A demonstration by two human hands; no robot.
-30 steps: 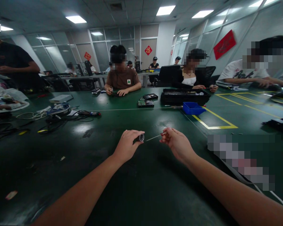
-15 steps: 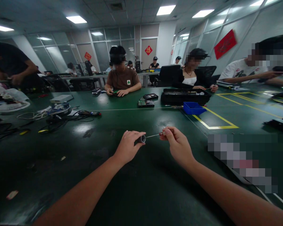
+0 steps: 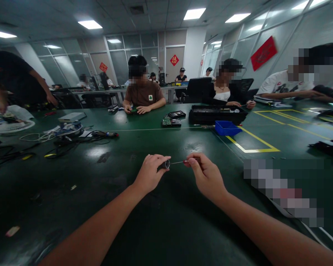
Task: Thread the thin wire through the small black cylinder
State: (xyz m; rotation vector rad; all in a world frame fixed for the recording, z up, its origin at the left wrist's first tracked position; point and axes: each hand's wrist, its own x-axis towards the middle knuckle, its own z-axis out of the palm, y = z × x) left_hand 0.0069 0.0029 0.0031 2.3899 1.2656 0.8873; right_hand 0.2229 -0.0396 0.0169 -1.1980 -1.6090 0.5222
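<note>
The dark, short cylinder [image 3: 166, 164] is in front of me, raised over the green tabletop [image 3: 161, 229], its round open end turned toward my right. My left hand [image 3: 149, 173] pinches it, fingers over the top and thumb underneath. In my right hand [image 3: 207, 173] I pinch the reddish handle of a thin screwdriver [image 3: 185, 162] between thumb and curled fingers, with its slim metal shaft [image 3: 178, 162] pointing left at the cylinder's opening; the tip is close to the rim, but I cannot tell whether it touches. Beyond my hands lie two hard drives, the nearer one [image 3: 171, 122] showing a green circuit board, the farther one [image 3: 177, 114] just behind it. To their right sits a long black tray [image 3: 218, 117], with a blue plastic bin [image 3: 228, 129] just in front of it, beside yellow tape lines [image 3: 262, 150]. Off to my left is a tangle of cables [image 3: 80, 139] near a pale box [image 3: 72, 116]. Across the table, a person in a brown shirt [image 3: 147, 92] handles a small green item [image 3: 133, 110], and another in a black top [image 3: 208, 92] sits behind the tray.
</note>
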